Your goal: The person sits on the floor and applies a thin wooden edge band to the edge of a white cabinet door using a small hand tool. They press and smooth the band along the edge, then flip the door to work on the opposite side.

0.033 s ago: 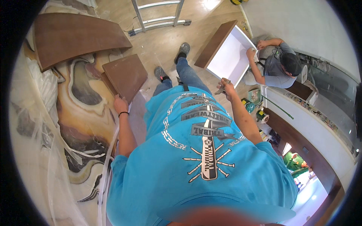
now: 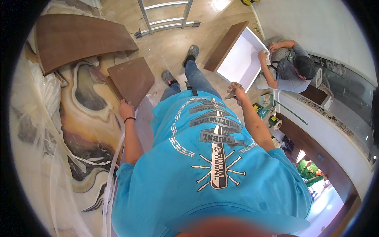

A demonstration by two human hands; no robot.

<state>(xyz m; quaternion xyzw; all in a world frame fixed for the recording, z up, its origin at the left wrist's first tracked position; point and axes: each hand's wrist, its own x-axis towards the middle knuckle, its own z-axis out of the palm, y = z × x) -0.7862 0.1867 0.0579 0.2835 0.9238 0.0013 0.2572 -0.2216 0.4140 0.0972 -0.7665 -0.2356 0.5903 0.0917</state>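
My left hand is closed at the near corner of a brown rectangular panel, part of a small box-like piece over the marbled stone top. My right hand grips a small flat grey tool that looks like a putty knife; my fingers hide much of it. Just beyond that hand stands an open drawer with a white inside and a brown front. On its far right side another person in a grey shirt and dark cap has both hands at the drawer's edge, with a whitish cloth or paper.
A larger curved brown panel lies at upper left. Clear plastic sheeting drapes down the left side. A metal ladder stands on the wood floor ahead. Paint cans, a green stick and a glass display case are at right.
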